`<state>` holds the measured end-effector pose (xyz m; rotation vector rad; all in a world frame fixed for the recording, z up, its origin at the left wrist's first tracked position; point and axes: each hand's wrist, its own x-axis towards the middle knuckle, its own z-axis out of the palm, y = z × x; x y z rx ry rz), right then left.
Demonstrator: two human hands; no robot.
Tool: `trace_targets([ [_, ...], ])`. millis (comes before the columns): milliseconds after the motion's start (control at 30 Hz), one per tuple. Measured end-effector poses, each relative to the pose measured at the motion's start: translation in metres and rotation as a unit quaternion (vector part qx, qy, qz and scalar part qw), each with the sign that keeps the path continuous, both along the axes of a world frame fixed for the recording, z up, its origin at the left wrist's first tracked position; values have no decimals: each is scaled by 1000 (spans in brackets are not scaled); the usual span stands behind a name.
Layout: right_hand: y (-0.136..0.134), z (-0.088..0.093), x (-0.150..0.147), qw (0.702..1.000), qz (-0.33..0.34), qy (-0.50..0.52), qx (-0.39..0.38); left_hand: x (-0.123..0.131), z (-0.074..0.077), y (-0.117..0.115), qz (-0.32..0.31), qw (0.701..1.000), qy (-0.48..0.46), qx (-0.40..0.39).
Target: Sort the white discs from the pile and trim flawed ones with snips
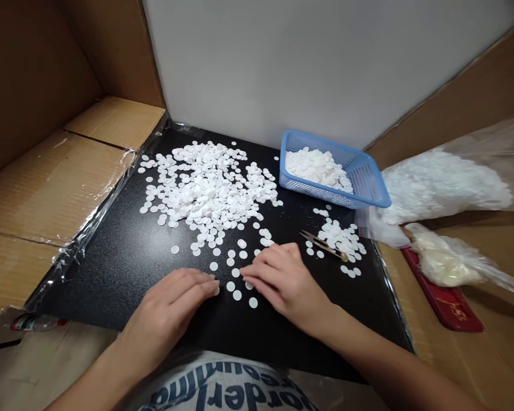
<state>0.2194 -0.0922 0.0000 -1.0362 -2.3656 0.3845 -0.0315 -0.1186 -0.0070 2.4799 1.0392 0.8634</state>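
Observation:
A large heap of small white discs [209, 191] is spread over the black tabletop [111, 268]. My left hand [171, 305] rests low over the table, fingers together and bent, its fingertips at a white disc [216, 290]. To the right, my right hand [282, 279] has its fingers bent over the near edge of the discs, partly covering one by the fingertips. Several loose discs [237, 295] lie flat between the two hands. Whether either hand grips a disc is hidden by the fingers.
A blue basket [370, 177] holding white discs stands at the back right. Small scissors [323, 245] lie by a smaller disc pile [342, 237]. Farther right are a plastic bag of white pieces [449, 185], a knotted bag [441, 260] and a red object [449, 302]. Cardboard [47, 182] borders the left.

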Motion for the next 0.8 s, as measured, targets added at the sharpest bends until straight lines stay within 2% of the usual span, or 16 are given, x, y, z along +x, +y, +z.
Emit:
trace_targets([
  [100,10,1,16,998,-58,5,-2,-5,-3,4,75,997,-7,-25],
  [167,15,2,26,997,-80,9,-9,-6,-3,7,97,995,-9,-32],
  [433,19,7,38,992,-99,52,-58,5,-1,14,47,998,5,-52],
  [600,21,6,36,989,-105,58,-85,16,-6,15,20,998,21,-49],
  [800,22,4,36,988,-76,51,-121,24,-11,17,12,998,39,-53],
])
